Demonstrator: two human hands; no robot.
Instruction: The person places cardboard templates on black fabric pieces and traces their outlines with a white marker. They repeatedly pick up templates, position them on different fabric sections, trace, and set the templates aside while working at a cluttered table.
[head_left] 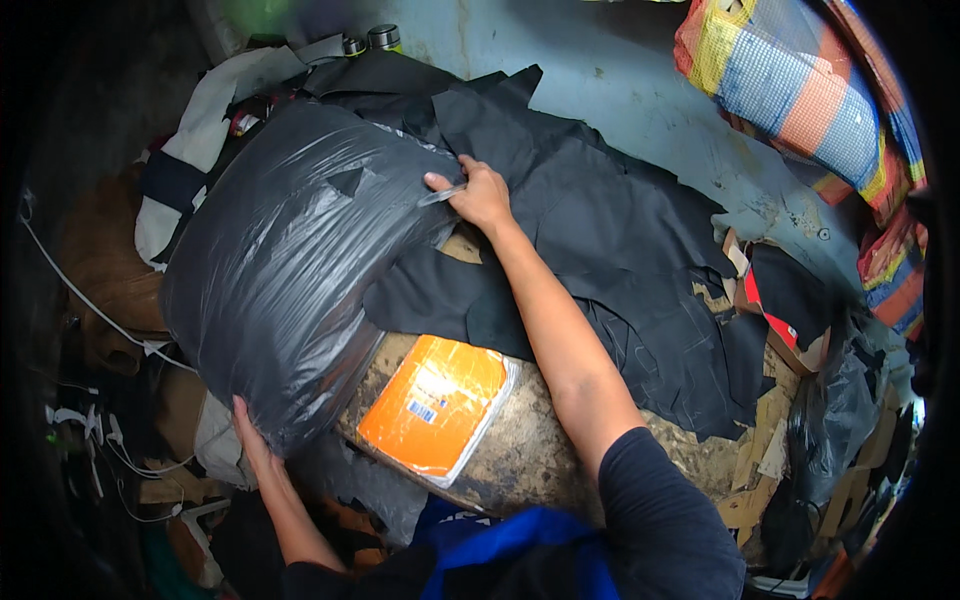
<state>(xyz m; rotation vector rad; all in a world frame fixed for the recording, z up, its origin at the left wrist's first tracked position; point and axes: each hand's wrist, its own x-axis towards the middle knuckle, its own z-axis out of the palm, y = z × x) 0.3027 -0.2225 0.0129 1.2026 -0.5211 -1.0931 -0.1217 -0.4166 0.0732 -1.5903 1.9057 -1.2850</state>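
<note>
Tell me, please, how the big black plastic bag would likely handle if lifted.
Being puffed out, the black plastic bag probably feels bulky and gives when squeezed. Its shiny surface may be slippery, and fine creases suggest thin, tearable plastic.

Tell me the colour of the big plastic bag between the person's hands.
The plastic bag is black with a glossy sheen, best seen in the head view.

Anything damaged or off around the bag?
Yes: the black plastic bag has a dark, jagged triangular patch on its upper face. It breaks the shiny film abruptly, so it's probably a tear; what's beneath is too dark to identify.
</note>
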